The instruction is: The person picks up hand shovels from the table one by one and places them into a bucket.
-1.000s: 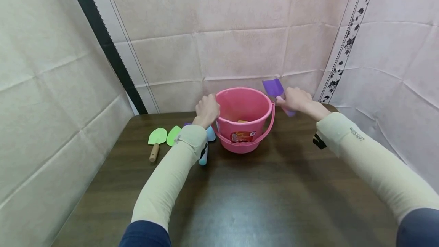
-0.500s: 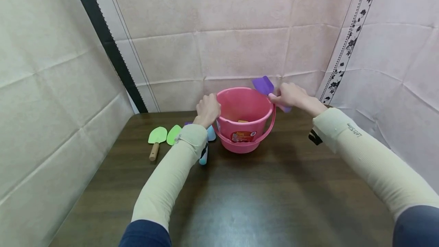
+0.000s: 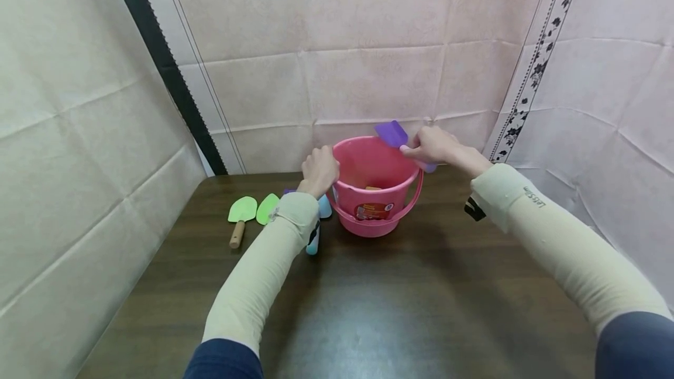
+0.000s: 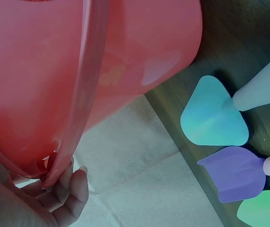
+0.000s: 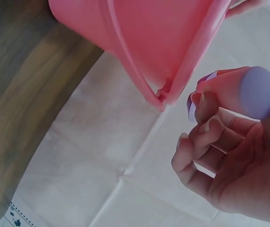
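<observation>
A pink bucket (image 3: pixel 350 193) stands upright at the back of the table, its carrying handle (image 3: pixel 413 196) hanging down in front. My left hand (image 3: pixel 319 172) grips its left rim; in the left wrist view the fingers curl there, beside the handle's joint. Over the right rim, my right hand (image 3: pixel 434 145) holds a toy shovel by its pink, purple-ended grip (image 5: pixel 222 92). The shovel's purple blade (image 3: pixel 392 133) points left above the opening. Something small and yellowish (image 3: pixel 372 188) shows inside the bucket; its kind cannot be told.
Left of the bucket lie several toy shovels: a green one with a wooden handle (image 3: pixel 237 234), another green one (image 3: pixel 265 208), a purple one (image 4: pixel 237 172) and a blue one (image 4: pixel 214 113). Pale cloth (image 3: pixel 368 81) hangs behind the dark wooden table (image 3: pixel 358 303) and at its sides.
My right hand has carried the purple shovel leftward, from beside the bucket to over its right rim. The left hand keeps its grip, and the bucket has stayed in place.
</observation>
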`<state>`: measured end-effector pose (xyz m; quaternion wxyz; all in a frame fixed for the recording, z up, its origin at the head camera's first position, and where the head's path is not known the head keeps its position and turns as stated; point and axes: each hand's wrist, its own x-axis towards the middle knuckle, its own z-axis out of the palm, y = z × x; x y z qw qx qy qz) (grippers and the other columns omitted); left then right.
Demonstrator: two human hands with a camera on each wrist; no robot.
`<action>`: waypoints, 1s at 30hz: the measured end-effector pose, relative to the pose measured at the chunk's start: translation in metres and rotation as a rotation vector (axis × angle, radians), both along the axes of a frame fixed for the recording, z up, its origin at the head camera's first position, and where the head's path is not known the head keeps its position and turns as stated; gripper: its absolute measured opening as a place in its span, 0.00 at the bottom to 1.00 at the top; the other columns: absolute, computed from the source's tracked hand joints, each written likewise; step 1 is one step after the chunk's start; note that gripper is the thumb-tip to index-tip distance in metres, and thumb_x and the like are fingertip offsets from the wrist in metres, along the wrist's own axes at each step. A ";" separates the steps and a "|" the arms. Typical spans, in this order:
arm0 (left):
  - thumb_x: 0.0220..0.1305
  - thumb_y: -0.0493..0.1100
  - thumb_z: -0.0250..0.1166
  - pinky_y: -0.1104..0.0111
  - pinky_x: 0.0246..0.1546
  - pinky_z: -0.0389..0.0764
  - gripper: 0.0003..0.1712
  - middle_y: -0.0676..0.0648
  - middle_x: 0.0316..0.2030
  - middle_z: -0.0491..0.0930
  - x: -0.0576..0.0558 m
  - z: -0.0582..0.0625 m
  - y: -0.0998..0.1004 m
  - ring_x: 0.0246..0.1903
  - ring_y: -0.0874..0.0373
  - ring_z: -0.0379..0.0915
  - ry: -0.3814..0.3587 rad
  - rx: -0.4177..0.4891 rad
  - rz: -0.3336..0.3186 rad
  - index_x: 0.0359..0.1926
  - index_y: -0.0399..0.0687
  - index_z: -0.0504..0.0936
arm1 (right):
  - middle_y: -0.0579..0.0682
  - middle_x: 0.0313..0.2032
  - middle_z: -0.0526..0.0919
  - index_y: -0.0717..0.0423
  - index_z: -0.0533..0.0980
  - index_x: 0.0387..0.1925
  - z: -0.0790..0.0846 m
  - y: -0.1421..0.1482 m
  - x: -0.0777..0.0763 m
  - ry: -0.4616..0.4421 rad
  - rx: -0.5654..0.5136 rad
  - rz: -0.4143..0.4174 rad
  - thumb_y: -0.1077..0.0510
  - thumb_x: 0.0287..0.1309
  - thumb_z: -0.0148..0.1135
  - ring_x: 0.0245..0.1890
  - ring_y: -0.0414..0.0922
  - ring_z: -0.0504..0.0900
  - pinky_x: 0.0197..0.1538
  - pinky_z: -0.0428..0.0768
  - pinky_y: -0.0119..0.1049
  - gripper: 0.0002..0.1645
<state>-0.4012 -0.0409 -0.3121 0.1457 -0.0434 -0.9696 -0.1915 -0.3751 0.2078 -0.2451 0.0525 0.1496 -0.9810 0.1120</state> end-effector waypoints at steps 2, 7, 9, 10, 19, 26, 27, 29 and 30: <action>0.60 0.44 0.53 0.62 0.23 0.73 0.09 0.48 0.25 0.73 0.000 -0.002 0.000 0.24 0.54 0.71 -0.001 0.000 -0.001 0.38 0.44 0.74 | 0.41 0.07 0.60 0.48 0.60 0.06 -0.002 -0.001 -0.001 0.007 -0.008 0.023 0.43 0.54 0.54 0.13 0.39 0.62 0.18 0.59 0.33 0.28; 0.60 0.44 0.53 0.63 0.22 0.72 0.09 0.48 0.24 0.73 0.001 -0.002 0.000 0.24 0.55 0.71 -0.008 0.003 0.000 0.38 0.44 0.74 | 0.41 0.06 0.60 0.48 0.61 0.05 -0.003 -0.003 -0.002 0.023 -0.030 0.089 0.45 0.53 0.57 0.10 0.37 0.61 0.16 0.58 0.30 0.27; 0.60 0.44 0.53 0.63 0.22 0.72 0.09 0.48 0.24 0.73 0.001 -0.001 0.000 0.23 0.55 0.71 -0.009 0.006 0.000 0.38 0.44 0.74 | 0.41 0.05 0.62 0.49 0.63 0.05 -0.002 -0.003 -0.003 0.017 -0.043 0.121 0.46 0.52 0.58 0.09 0.36 0.62 0.16 0.60 0.29 0.27; 0.60 0.44 0.53 0.64 0.22 0.72 0.09 0.48 0.24 0.73 0.001 0.000 0.000 0.23 0.55 0.71 -0.011 0.007 0.001 0.37 0.44 0.74 | 0.41 0.05 0.62 0.50 0.64 0.05 -0.002 -0.003 -0.003 0.009 -0.048 0.135 0.46 0.52 0.59 0.08 0.36 0.62 0.15 0.60 0.29 0.27; 0.61 0.43 0.52 0.64 0.21 0.72 0.08 0.48 0.23 0.72 0.002 -0.001 0.001 0.22 0.55 0.71 -0.005 0.010 -0.003 0.37 0.44 0.74 | 0.40 0.03 0.65 0.52 0.70 0.02 0.002 -0.009 -0.003 0.006 -0.003 0.280 0.48 0.50 0.62 0.05 0.36 0.65 0.36 0.67 0.33 0.27; 0.60 0.43 0.52 0.63 0.22 0.72 0.08 0.48 0.25 0.73 0.000 -0.001 0.000 0.24 0.54 0.71 0.000 -0.005 0.005 0.36 0.45 0.74 | 0.41 0.05 0.70 0.53 0.76 0.06 0.007 -0.019 -0.005 -0.035 0.112 0.258 0.44 0.46 0.65 0.08 0.38 0.69 0.46 0.64 0.44 0.24; 0.60 0.43 0.52 0.62 0.22 0.72 0.08 0.48 0.25 0.73 0.000 -0.001 0.001 0.24 0.54 0.71 -0.001 -0.005 0.007 0.36 0.45 0.74 | 0.42 0.05 0.70 0.54 0.77 0.07 0.007 -0.021 -0.005 -0.047 0.127 0.257 0.44 0.45 0.65 0.08 0.37 0.68 0.40 0.67 0.40 0.23; 0.60 0.44 0.52 0.62 0.23 0.72 0.08 0.48 0.25 0.74 -0.001 -0.001 0.001 0.24 0.54 0.71 0.000 -0.007 0.008 0.35 0.45 0.74 | 0.44 0.07 0.72 0.56 0.79 0.10 0.008 -0.023 -0.006 -0.092 0.131 0.252 0.44 0.45 0.66 0.09 0.35 0.66 0.24 0.68 0.32 0.22; 0.60 0.44 0.52 0.62 0.23 0.72 0.08 0.48 0.25 0.74 -0.001 0.000 0.001 0.25 0.54 0.71 0.001 -0.010 0.009 0.34 0.46 0.74 | 0.45 0.08 0.73 0.57 0.79 0.12 0.008 -0.025 -0.007 -0.106 0.137 0.253 0.43 0.44 0.66 0.09 0.35 0.65 0.22 0.66 0.29 0.22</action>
